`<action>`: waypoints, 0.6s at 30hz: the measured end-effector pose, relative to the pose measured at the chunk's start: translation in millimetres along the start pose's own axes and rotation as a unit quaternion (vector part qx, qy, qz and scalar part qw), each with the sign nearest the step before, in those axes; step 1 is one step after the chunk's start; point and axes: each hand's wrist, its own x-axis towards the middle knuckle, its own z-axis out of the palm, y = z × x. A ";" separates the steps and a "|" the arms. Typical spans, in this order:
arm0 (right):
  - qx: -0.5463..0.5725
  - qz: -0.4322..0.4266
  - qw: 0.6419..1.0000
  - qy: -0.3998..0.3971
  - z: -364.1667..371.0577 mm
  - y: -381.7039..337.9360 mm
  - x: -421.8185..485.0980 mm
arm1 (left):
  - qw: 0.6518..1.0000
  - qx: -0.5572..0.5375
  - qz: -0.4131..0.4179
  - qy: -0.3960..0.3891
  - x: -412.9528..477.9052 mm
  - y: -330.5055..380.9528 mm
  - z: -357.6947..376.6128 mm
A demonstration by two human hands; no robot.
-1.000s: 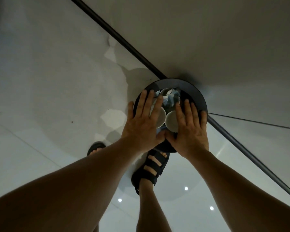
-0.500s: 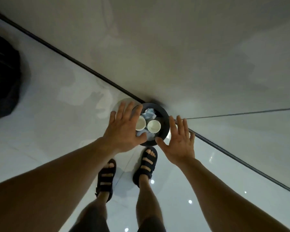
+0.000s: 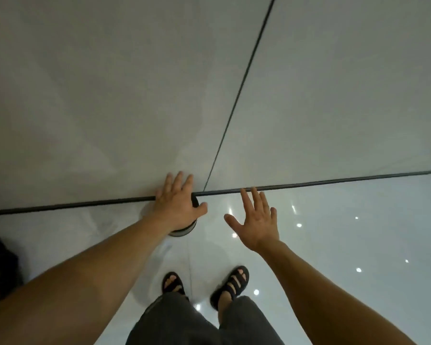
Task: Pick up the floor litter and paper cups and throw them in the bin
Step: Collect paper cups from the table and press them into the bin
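Bin (image 3: 184,231), apparently, behind spread left hand (image 3: 178,207).

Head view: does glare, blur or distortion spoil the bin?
Head view: dim, soft overall; pinpoint lamp reflections on the glossy floor, none on the bin; the wide lens enlarges the near forearms; the left hand, not glare, hides most of the bin.

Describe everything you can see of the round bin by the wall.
The small round bin is mostly hidden behind the open left hand; whether they touch is unclear. Only a dark curved sliver of its rim shows beside the thumb, and a shiny greyish band of its wall below the palm. It stands upright on the glossy white floor, beside the dark strip at the wall's foot. Its contents are out of sight.
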 end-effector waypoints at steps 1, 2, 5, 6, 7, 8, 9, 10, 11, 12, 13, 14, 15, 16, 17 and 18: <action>0.015 0.020 1.000 0.015 -8.9 13.0 -13.3 | 1.000 0.014 0.022 -0.002 -2.2 20.6 -8.1; 0.029 0.040 0.998 0.029 -17.3 27.2 -26.0 | 0.999 0.026 0.045 -0.001 -4.5 42.4 -14.7; 0.062 0.108 0.990 0.069 -36.0 73.5 -65.4 | 0.992 0.045 0.116 0.004 -14.5 110.9 -26.0; 0.072 0.130 0.986 0.080 -39.9 89.8 -79.6 | 0.989 0.051 0.137 0.004 -19.9 133.7 -25.9; 0.083 0.151 0.981 0.090 -43.1 106.4 -94.1 | 0.986 0.059 0.156 0.002 -25.5 156.6 -24.6; 0.094 0.171 0.976 0.098 -45.8 122.6 -109.0 | 0.982 0.070 0.175 -0.002 -31.9 179.1 -22.3; 0.105 0.190 0.970 0.106 -47.6 139.5 -124.7 | 0.978 0.080 0.193 -0.006 -38.9 202.0 -18.6; 0.115 0.208 0.964 0.116 -48.9 157.5 -141.0 | 0.973 0.090 0.212 -0.006 -46.6 226.1 -13.7; 0.126 0.226 0.958 0.126 -49.7 175.8 -157.7 | 0.967 0.102 0.232 -0.004 -54.9 250.5 -8.0; 0.135 0.243 0.951 0.135 -50.4 194.4 -174.8 | 0.961 0.113 0.251 -0.002 -64.4 275.2 -1.5; 0.143 0.259 0.945 0.141 -50.8 213.6 -192.5 | 0.956 0.121 0.268 0.001 -74.7 300.4 6.0; 0.148 0.273 0.939 0.146 -50.5 233.2 -211.3 | 0.950 0.126 0.285 0.003 -86.4 326.0 14.7; 0.151 0.287 0.934 0.150 -49.9 252.0 -229.5 | 0.945 0.127 0.302 0.003 -98.5 349.6 24.5; 0.154 0.300 0.929 0.156 -49.3 271.4 -247.5 | 0.939 0.127 0.320 0.004 -110.5 373.0 35.2; 0.158 0.312 0.923 0.161 -48.7 290.1 -264.5 | 0.933 0.127 0.338 0.004 -121.6 395.0 45.7; 0.163 0.323 0.917 0.167 -47.8 308.1 -280.6 | 0.927 0.127 0.354 0.003 -132.1 415.1 55.6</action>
